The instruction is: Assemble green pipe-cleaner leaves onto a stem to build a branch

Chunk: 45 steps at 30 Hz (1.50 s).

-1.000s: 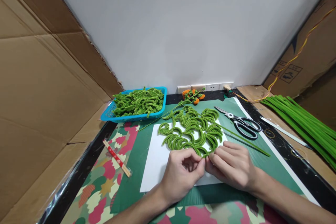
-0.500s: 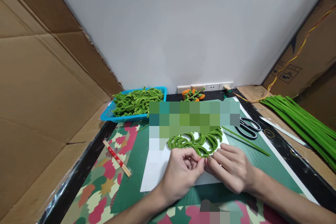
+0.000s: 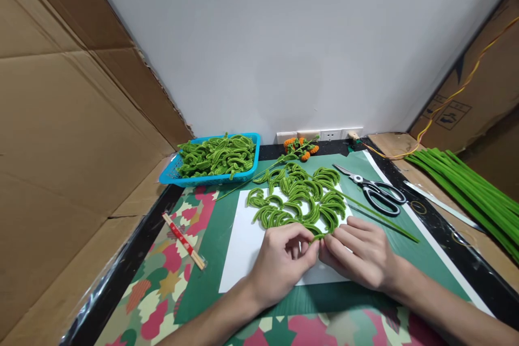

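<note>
Here's the head view, and the action is right in the middle: a short green fuzzy strip (image 3: 318, 237) sits low over the near side of the curled green pieces (image 3: 300, 190), caught between two sets of fingertips. Its long axis runs crosswise, from the left hand (image 3: 278, 259) over to the right hand (image 3: 363, 254), with the right end angled slightly away from the person. Neither hand is clearly nearer; the strip bridges them, one end at each. The left grip is pinched tight, thumb and forefinger closed on the left end; the right grip is closed too, its bent fingers on the right end (the knuckles hide just how the thumb bears on it). Now the containers: up beyond the left hand, the blue basket (image 3: 258, 155) carries a tangled heap of green curls (image 3: 217, 157), piled to about rim height. Loose curls lie partly on a white sheet (image 3: 239, 251), which rests on a green sheet (image 3: 203, 259) over the dark surface (image 3: 268, 151). A thin green stem (image 3: 389, 222) slants out past the right hand, the scissors (image 3: 357, 179) lie beyond it, blades slightly apart, and wrapped chopsticks (image 3: 184, 243) rest off to the left.
</note>
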Each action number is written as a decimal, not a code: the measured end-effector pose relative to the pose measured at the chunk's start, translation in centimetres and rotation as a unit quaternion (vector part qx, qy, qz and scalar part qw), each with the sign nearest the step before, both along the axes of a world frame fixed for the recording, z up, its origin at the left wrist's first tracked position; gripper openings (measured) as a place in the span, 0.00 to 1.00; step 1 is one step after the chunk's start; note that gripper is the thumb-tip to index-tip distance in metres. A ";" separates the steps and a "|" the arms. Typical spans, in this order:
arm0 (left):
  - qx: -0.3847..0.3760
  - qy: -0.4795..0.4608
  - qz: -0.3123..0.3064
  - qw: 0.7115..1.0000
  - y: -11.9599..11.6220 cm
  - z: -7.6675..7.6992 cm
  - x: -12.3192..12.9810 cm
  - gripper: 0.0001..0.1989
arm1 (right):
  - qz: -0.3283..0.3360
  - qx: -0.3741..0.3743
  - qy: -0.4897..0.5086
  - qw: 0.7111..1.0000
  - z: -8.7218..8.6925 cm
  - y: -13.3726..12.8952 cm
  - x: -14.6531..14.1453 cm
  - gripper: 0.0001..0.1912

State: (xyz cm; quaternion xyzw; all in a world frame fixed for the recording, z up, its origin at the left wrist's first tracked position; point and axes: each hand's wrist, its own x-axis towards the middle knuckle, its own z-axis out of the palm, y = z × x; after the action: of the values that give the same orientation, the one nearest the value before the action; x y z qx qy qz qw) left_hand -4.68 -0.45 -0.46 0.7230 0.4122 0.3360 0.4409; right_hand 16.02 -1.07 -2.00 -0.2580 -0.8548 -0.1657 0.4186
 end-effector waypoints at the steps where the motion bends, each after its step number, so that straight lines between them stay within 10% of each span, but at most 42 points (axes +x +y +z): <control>1: -0.024 -0.005 0.002 1.000 0.0 0.1 0.0 0.09 | -0.004 0.000 0.002 1.000 0.0 0.0 0.0 0.15; 10: -0.206 -0.089 -0.045 0.974 0.2 0.9 -0.2 0.17 | -0.004 0.006 0.018 1.000 0.3 0.2 0.1 0.09; 21: -0.086 -0.042 0.009 0.995 1.1 0.6 -0.7 0.10 | 0.009 -0.043 0.016 0.999 0.8 0.9 0.5 0.10; 26: 0.024 -0.004 0.055 0.998 3.1 1.4 -2.6 0.07 | -0.157 -0.097 0.010 0.983 1.0 3.4 4.0 0.19; 29: 0.051 0.056 0.014 0.997 4.4 2.4 -4.3 0.04 | -0.282 -0.203 0.020 0.937 0.9 4.9 6.4 0.20; 35: 0.033 0.226 -0.108 0.968 5.5 4.1 -6.5 0.03 | -0.295 -0.382 -0.002 0.875 1.0 5.7 7.4 0.13; 45: 0.022 0.328 -0.191 0.925 4.9 3.6 -5.6 0.06 | -0.248 -0.346 -0.065 0.903 0.3 5.6 6.6 0.13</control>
State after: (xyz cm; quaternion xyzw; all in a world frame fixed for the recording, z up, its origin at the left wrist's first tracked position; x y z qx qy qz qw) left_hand -10.25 4.41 3.17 0.8673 0.3806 -0.0014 0.3209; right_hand 22.64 4.55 -1.70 -0.5785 -0.7925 0.0255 0.1916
